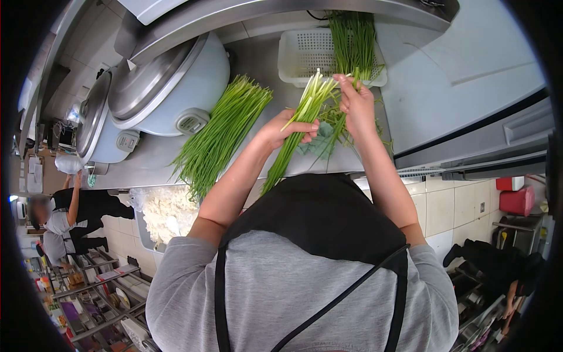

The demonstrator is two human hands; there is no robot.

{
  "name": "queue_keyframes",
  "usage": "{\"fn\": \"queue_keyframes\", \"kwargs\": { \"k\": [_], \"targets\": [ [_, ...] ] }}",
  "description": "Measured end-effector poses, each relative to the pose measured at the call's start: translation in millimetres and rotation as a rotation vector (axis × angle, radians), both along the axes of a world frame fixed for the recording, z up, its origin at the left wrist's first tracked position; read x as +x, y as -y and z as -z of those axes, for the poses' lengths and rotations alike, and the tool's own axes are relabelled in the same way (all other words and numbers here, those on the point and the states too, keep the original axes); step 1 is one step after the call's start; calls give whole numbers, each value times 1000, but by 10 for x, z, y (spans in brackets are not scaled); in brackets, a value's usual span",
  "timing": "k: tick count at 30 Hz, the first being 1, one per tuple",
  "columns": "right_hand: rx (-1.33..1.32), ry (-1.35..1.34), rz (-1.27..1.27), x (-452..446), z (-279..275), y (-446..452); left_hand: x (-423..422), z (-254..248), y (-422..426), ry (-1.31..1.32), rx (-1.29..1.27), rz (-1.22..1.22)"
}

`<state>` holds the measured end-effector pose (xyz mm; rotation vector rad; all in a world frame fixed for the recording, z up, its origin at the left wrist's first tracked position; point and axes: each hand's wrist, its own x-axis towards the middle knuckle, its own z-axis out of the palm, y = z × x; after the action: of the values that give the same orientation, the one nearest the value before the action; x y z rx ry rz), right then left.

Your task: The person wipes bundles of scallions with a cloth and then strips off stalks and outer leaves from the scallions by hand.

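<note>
Smooth metal counter (258,56), matt cloth apron (316,217).

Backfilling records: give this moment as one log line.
left hand: holding green stalks | right hand: beside their pale ends | white basket: more stalks inside

Light: bright, even; we log glare on the lid (149,79), dull sheen on the counter (149,167); greens (311,97) in focus; shelf (264,13) bowed by fisheye distortion; corners black; lower-left racks (114,271) soft

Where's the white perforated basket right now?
In the head view, the white perforated basket sits near the top, right of centre, just beyond the right hand.
</note>
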<state>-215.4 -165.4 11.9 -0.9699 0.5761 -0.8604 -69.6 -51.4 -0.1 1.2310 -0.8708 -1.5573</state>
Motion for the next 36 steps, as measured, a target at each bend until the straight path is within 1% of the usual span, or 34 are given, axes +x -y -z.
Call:
{"fn": "queue_keyframes", "kwargs": {
  "k": [3,5,7,9,10,12,13,15,16,17,18,22,23,24,25,28,31,33,36],
  "targets": [
    [25,53,47,-55,-41,85,78,-41,-106,9,12,-6],
    [34,89,64,-105,-89,127,223,-8,-252,-52,81,-26],
    [46,114,55,-152,-121,161,374,197,-405,-89,80,-66],
    [40,124,60,-183,-143,175,544,394,-542,-100,148,-185],
    [31,132,63,-198,-153,180,600,440,-599,-98,149,-184],
    [37,143,49,-227,-167,189,695,503,-687,-45,268,-390],
    [41,153,33,-236,-175,189,747,529,-701,-45,268,-391],
    [47,156,16,-246,-217,176,850,554,-710,12,259,-606],
    [52,158,3,-245,-238,168,909,542,-709,22,222,-615],
    [51,158,-1,-236,-253,154,937,546,-675,21,221,-619],
    [39,133,-39,-217,-266,134,900,449,-614,53,156,-587],
    [37,87,-149,-50,-227,-14,383,-207,-314,121,-12,-403],
    [37,87,-152,-9,-207,-49,260,-275,-246,121,-12,-406],
    [44,83,-142,28,-188,-82,149,-325,-187,106,-51,-343],
    [52,79,-131,55,-174,-103,77,-340,-144,92,-90,-278],
    [74,76,-83,74,-149,-90,3,-294,-44,66,-96,-214],
    [100,95,-21,27,-109,-24,33,-242,-20,19,-64,-230],
    [110,106,4,-11,-81,27,48,-244,-28,36,-61,-221],
    [140,126,116,-67,-46,111,69,-244,-66,42,-53,-214]
  ]
}}
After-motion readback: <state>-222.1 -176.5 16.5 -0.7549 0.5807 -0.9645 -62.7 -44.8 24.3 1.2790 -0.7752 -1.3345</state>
